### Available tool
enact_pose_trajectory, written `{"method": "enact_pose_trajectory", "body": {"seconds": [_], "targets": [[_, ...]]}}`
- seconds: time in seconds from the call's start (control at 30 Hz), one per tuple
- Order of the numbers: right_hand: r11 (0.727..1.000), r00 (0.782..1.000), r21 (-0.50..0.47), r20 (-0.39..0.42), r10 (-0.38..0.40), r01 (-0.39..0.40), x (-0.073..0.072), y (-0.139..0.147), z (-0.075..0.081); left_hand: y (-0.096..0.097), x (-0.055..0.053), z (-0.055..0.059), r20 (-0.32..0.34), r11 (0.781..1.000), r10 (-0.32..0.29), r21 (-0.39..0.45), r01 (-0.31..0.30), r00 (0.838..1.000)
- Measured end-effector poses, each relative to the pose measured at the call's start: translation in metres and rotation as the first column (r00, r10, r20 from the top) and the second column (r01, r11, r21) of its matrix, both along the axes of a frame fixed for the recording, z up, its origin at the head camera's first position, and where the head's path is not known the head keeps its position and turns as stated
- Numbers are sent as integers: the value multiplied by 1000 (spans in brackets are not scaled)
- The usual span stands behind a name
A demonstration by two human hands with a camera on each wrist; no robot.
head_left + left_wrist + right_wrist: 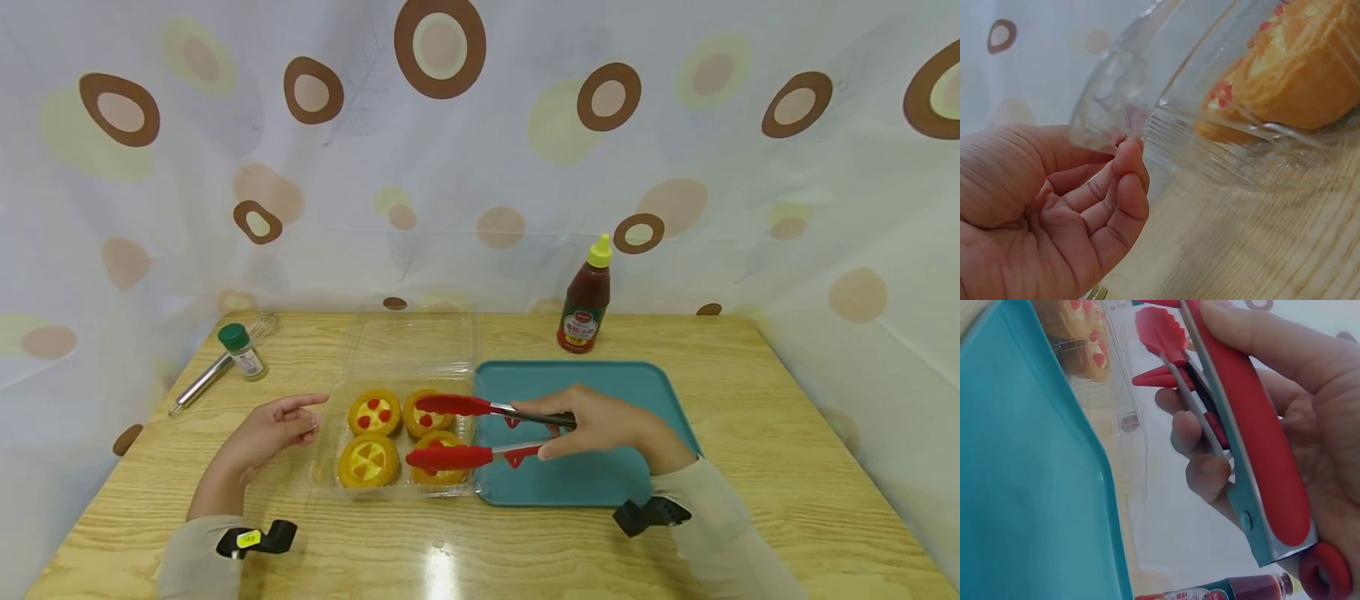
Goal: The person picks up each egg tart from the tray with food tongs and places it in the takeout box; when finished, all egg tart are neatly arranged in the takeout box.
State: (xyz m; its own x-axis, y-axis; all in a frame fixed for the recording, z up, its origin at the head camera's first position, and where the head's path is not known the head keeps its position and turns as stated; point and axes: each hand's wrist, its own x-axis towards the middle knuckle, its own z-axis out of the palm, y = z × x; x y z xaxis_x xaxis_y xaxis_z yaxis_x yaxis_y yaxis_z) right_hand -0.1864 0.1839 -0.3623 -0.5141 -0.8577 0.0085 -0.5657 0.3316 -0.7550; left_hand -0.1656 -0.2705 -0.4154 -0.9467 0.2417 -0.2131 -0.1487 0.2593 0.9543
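Observation:
My right hand (600,421) grips red-tipped tongs (1254,431) by the handle. Their two red heads stand apart over the right-hand pair of egg tarts (438,475) in the head view, partly covering them. A clear plastic container (1179,144) holds these and two more tarts on its left; its lid (412,342) is folded back. At the container's left rim, my left hand (1054,206) pinches the plastic edge, its other fingers curled in. One left tart (368,460) bears yellow wedge-shaped pieces; the tart behind it (374,412) has red pieces on top.
A teal tray (570,492) lies under my right hand, beside the container. Behind it stands a sauce bottle (585,308) with a yellow cap. At the far left are a green-capped shaker (243,354) and a metal whisk (202,385). A patterned sheet (480,167) hangs behind the table.

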Motion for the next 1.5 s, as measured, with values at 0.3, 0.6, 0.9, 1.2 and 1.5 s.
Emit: {"method": "enact_pose_trajectory", "body": {"seconds": [0.3,0.6,0.9,1.2,1.5], "targets": [[996,999,-85,-35,-40,37,1,15,0,0,0,2,-5,1000,-1,3,1,1000],[983,996,-171,-56,-75,64,7,43,-1,0,1,3,-8,1000,-9,10,10,1000],[971,974,-121,-70,-215,206,19,89,-3,0,1,2,7,1000,1,10,-1,1000],[919,912,-43,-107,-395,393,40,140,-7,0,2,2,-9,1000,-7,12,7,1000],[829,814,8,-200,-546,559,57,183,-16,1,1,2,-11,1000,-13,9,13,1000]]}}
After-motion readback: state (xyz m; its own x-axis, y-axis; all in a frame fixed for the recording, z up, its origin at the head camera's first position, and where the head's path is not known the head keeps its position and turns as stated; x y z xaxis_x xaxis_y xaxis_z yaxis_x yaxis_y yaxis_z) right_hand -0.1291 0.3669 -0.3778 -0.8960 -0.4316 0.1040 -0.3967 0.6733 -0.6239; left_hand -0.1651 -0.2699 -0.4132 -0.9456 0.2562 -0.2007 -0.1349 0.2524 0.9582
